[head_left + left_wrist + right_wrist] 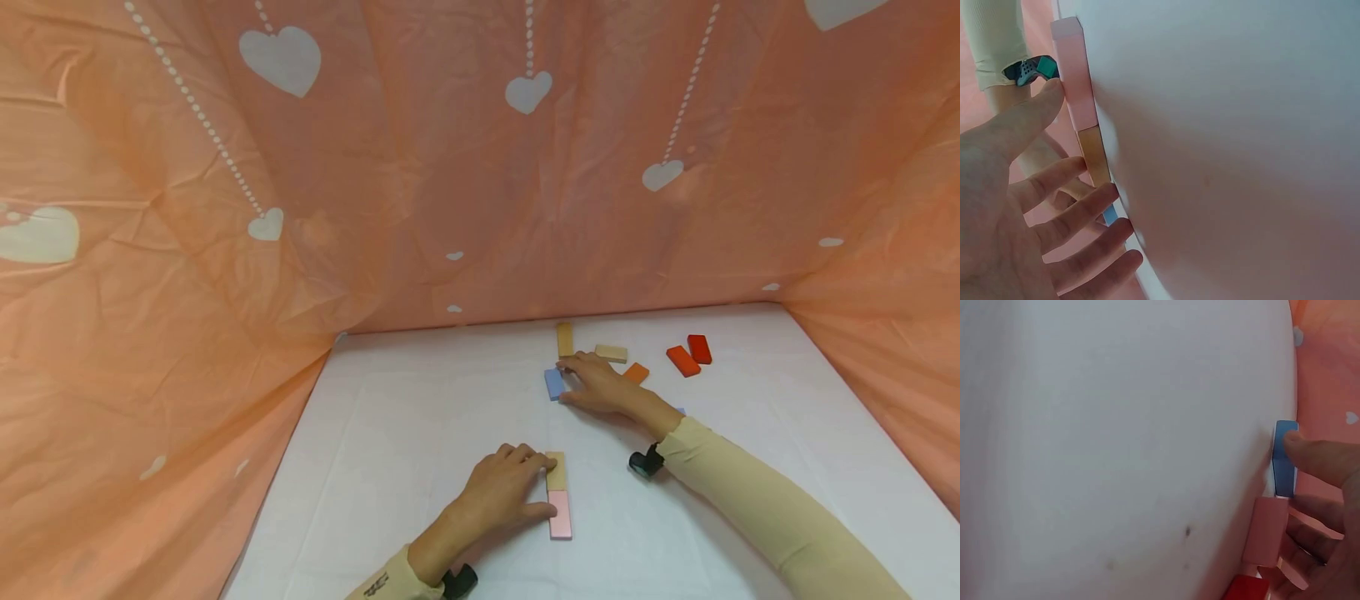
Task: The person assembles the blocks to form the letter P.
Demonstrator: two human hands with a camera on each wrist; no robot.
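right hand (600, 385) pinched blue block (553, 383), beyond tan-pink block row (557, 493) | left hand (504, 487) relaxed, fingertips steadying row's left edge | row's long axis pointed toward blue block | right hand nearer

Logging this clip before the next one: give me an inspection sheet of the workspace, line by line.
Surface: white table, bare where it shows.
Job's things: tan block and pink block lie end to end in a row; blue block lies farther back.
Clutter: loose tan piece, beige piece, orange piece, two red pieces at the back.
Hands: left hand rests its fingers on the tan block, thumb by the pink block; right hand touches the blue block.
Cables: nothing seen.
Surroundings: orange heart-print cloth on three sides.
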